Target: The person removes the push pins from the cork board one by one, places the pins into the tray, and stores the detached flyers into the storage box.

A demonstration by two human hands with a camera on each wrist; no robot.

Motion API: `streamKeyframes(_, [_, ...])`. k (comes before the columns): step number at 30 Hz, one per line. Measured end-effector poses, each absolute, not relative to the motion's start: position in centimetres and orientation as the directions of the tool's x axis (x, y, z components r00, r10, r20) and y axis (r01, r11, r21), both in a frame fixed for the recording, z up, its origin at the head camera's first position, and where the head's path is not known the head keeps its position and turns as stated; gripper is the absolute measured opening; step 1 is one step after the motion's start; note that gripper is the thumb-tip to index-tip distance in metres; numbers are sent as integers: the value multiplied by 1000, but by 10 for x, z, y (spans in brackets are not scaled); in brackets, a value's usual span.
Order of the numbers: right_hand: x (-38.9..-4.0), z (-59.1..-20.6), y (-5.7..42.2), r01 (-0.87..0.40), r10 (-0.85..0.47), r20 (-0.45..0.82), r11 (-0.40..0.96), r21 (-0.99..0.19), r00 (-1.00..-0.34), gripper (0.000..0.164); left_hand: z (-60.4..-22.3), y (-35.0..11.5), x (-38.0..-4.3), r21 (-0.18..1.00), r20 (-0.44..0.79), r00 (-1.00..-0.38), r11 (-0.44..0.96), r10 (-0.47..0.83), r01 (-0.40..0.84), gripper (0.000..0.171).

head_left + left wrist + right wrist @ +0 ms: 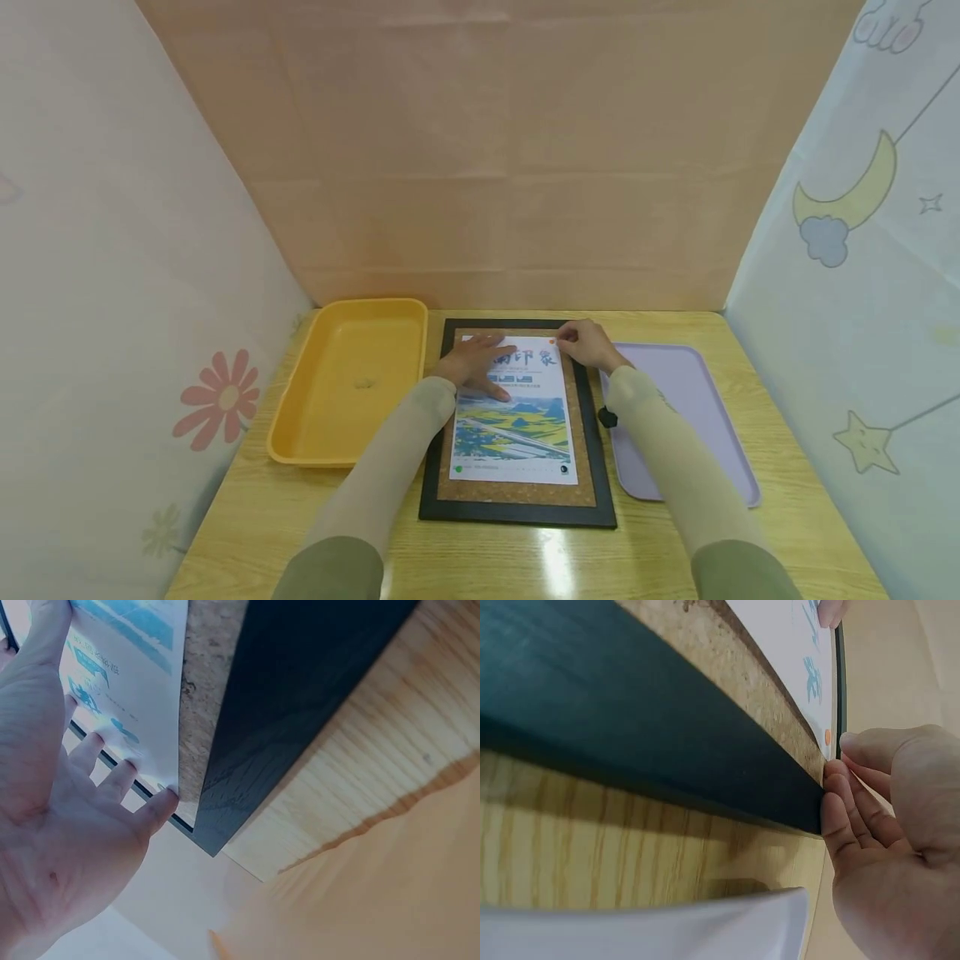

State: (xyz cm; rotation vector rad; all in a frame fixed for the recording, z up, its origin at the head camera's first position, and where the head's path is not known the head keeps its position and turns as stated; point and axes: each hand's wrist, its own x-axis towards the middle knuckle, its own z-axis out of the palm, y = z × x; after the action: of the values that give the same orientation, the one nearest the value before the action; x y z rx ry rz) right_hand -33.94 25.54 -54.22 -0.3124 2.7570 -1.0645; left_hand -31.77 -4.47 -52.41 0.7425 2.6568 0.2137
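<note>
A printed poster [517, 433] lies on a cork board [525, 493] with a black frame [517, 512]. My left hand [474, 365] rests with spread fingers on the poster's upper left part. In the left wrist view, its fingertips [166, 801] touch the paper near the top corner. My right hand [588, 343] is at the board's upper right corner, its fingers against the frame edge. Beside its thumb an orange round pin [827, 737] sits at the poster's corner. A green dot [459, 469] marks the lower left corner and a dark round mark [565, 469] the lower right.
To the left stands a yellow tray [292, 417] with a small pale thing [363, 383] in it. A lilac tray [705, 400] lies to the right, partly under my right forearm. A small black object [607, 417] shows beside the right sleeve. A curtain hangs behind the wooden table [405, 550].
</note>
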Motion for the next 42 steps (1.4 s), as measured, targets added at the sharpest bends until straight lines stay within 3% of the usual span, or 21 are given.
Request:
streamKeyframes(17, [-347, -548, 242, -132, -226, -56, 732, -668, -972, 20, -528, -49, -317, 289, -301, -811, 858, 502, 424, 110])
streamKeyframes(42, [-355, -537, 235, -52, -194, -153, 766, -641, -969, 18, -525, -50, -316, 328, -294, -809, 849, 509, 414, 110])
